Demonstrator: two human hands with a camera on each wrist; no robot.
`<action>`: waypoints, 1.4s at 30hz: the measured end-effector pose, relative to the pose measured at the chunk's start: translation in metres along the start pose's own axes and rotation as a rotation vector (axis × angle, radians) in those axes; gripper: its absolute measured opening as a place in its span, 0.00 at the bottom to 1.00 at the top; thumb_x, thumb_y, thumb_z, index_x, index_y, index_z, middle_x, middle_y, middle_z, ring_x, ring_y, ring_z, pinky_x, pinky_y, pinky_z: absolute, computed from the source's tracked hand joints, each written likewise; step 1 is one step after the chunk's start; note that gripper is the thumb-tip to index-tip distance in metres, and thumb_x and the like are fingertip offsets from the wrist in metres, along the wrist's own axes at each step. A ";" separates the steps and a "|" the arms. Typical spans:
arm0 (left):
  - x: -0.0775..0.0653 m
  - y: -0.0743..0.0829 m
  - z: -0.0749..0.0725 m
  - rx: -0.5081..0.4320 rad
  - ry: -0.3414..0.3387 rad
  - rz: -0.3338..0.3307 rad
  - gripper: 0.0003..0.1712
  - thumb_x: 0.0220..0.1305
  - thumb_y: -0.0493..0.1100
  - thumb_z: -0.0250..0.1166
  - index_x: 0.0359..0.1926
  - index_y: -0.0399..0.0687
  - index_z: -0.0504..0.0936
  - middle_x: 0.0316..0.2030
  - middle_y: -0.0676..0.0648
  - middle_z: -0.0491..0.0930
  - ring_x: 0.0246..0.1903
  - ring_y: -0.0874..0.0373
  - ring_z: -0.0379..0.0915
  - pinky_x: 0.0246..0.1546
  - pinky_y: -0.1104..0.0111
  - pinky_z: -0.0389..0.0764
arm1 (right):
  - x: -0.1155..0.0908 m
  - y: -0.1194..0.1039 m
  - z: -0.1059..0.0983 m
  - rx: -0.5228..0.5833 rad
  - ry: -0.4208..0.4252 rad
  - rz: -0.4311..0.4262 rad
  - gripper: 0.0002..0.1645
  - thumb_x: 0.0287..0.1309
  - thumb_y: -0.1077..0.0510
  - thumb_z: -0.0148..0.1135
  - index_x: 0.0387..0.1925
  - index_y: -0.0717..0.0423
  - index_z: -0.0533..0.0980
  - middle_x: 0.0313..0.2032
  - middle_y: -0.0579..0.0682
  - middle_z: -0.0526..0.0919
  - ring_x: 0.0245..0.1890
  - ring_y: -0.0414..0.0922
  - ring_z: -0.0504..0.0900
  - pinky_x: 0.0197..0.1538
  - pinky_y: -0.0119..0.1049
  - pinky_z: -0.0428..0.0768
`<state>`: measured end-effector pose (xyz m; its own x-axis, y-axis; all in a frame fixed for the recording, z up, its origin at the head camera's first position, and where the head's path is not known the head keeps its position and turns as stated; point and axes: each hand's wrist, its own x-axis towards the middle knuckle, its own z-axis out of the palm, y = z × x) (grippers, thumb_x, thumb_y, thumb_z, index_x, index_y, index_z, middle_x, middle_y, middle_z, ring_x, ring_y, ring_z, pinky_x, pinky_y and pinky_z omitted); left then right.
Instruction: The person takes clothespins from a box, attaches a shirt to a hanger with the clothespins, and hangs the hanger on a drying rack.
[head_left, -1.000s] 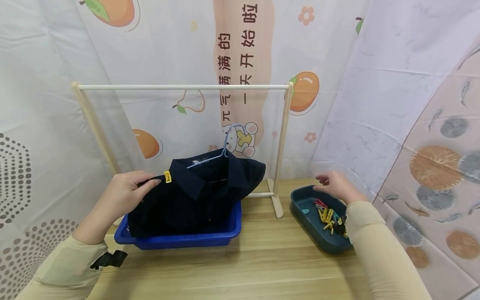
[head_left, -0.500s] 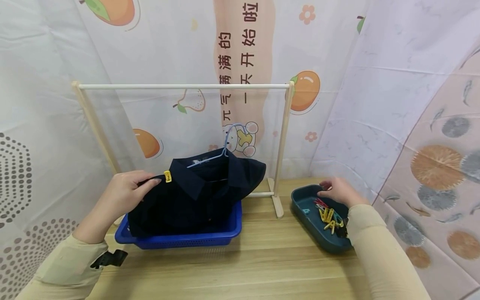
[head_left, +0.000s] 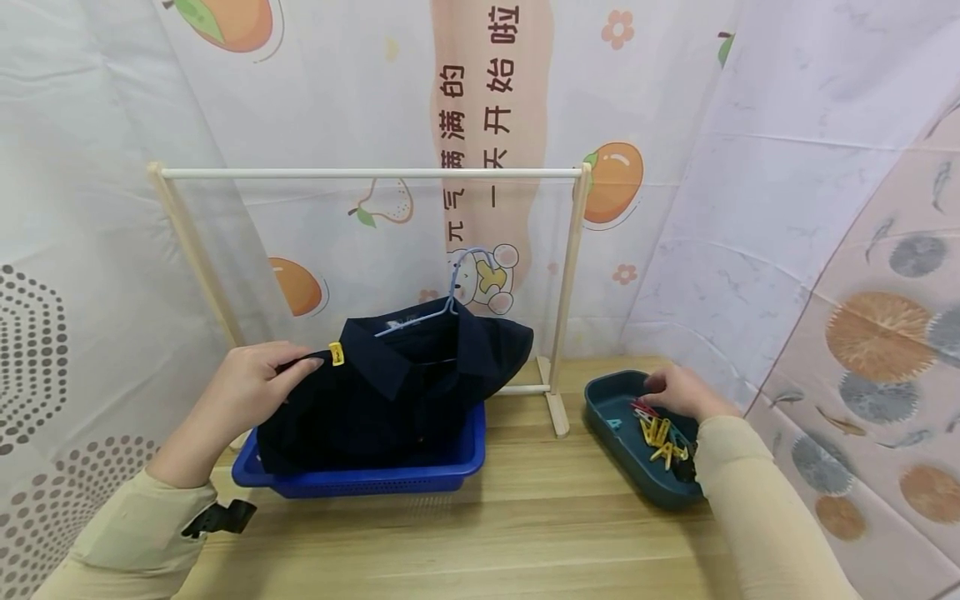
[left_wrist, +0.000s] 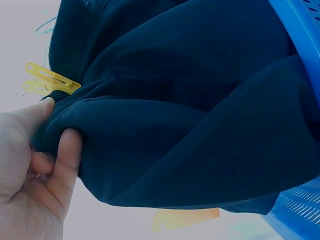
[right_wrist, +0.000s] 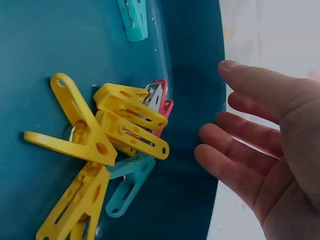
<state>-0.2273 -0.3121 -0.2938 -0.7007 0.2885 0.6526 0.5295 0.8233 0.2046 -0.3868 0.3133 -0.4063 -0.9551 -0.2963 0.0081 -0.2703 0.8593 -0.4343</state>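
A dark navy collared shirt [head_left: 390, 392] hangs on a light-blue hanger [head_left: 453, 292], its lower part bunched in a blue basket [head_left: 360, 483]. My left hand [head_left: 258, 382] pinches the shirt's shoulder between thumb and fingers. Just beside that grip, a yellow clothespin [left_wrist: 52, 79] is clipped on the fabric. Over the far end of a dark teal tray [head_left: 637, 475] is my right hand [head_left: 684, 393]. In the right wrist view its fingers are loosely spread at the tray's edge, holding nothing. Several yellow clothespins [right_wrist: 132, 120], plus turquoise and red ones, lie in the tray.
A wooden rack with a white top bar [head_left: 367, 173] stands behind the basket; its right foot [head_left: 557, 415] rests on the wooden table [head_left: 480, 533] between basket and tray. Printed curtains [head_left: 675, 208] enclose the back and sides.
My right hand has come down and a little inward over the tray, closer to the clothespins. The left hand keeps its hold on the shirt, and the shirt has stayed put.
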 end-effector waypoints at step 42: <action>0.001 -0.003 0.002 0.019 0.027 0.040 0.05 0.62 0.36 0.73 0.39 0.48 0.91 0.35 0.50 0.88 0.16 0.74 0.69 0.24 0.67 0.77 | 0.000 0.005 0.026 0.120 -0.125 0.055 0.12 0.62 0.59 0.70 0.42 0.65 0.84 0.30 0.51 0.85 0.27 0.48 0.84 0.33 0.42 0.84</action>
<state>-0.2299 -0.3135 -0.2953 -0.6658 0.3083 0.6794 0.5473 0.8207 0.1639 -0.3853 0.3064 -0.4318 -0.9434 -0.3065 -0.1269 -0.1949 0.8218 -0.5355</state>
